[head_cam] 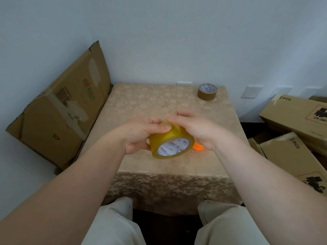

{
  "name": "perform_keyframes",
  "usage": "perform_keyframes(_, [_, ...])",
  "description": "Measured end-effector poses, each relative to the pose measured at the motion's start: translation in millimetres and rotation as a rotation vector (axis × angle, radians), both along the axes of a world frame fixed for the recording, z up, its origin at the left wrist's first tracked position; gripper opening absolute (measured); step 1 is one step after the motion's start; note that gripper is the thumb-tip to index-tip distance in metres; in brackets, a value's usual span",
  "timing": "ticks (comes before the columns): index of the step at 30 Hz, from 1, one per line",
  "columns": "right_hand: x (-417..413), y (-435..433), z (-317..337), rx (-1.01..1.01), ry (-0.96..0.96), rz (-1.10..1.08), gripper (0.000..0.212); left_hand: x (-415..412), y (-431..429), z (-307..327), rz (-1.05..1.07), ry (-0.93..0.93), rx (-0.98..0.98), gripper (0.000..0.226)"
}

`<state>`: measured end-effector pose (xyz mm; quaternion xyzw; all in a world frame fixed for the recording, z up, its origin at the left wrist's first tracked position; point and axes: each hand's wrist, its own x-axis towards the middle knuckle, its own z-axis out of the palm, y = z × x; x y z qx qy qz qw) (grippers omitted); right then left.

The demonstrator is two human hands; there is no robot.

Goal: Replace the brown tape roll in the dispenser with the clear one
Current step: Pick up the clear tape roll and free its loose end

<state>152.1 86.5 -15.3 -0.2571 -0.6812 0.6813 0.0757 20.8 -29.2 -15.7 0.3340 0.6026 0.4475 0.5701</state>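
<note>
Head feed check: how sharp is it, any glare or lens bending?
Head view: soft even light; the yellowish clear tape roll and both hands, left hand, right hand, slightly soft; wide-angle bowing at the edges; the brown tape roll small but readable.

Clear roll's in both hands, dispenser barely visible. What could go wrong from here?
1. The clear tape roll is held above the table; if either grip slips, it may drop and roll off.
2. The orange dispenser sits mostly hidden under the right hand, so it could get knocked.
</note>
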Motion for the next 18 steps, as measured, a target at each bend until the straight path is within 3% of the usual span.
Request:
perform_keyframes(4, [2,4,-7,-0.082,0.087,-0.064,0.023,-4,-3,0,-0.036,-0.042,0.028,0.050])
perform_keyframes(10, [7,7,-13,-0.414,0.220,-0.199,0.025,-14,-5,-2,-0.001,-0.119,0.091,0.024])
perform_keyframes(14, [6,3,-12,-0.525,0.192,-0.238,0.077,-17,-6,-5,-0.008,-0.180,0.128,0.038])
perform_keyframes(15, [7,2,-12,-0.547,0.197,-0.233,0.081,-18,-7,-5,-0.010,-0.205,0.136,0.046])
perform_keyframes(18, [7,2,-11,-0.643,0.272,-0.268,0.052,-21,-9,-7,-0.024,-0.279,0.171,0.060])
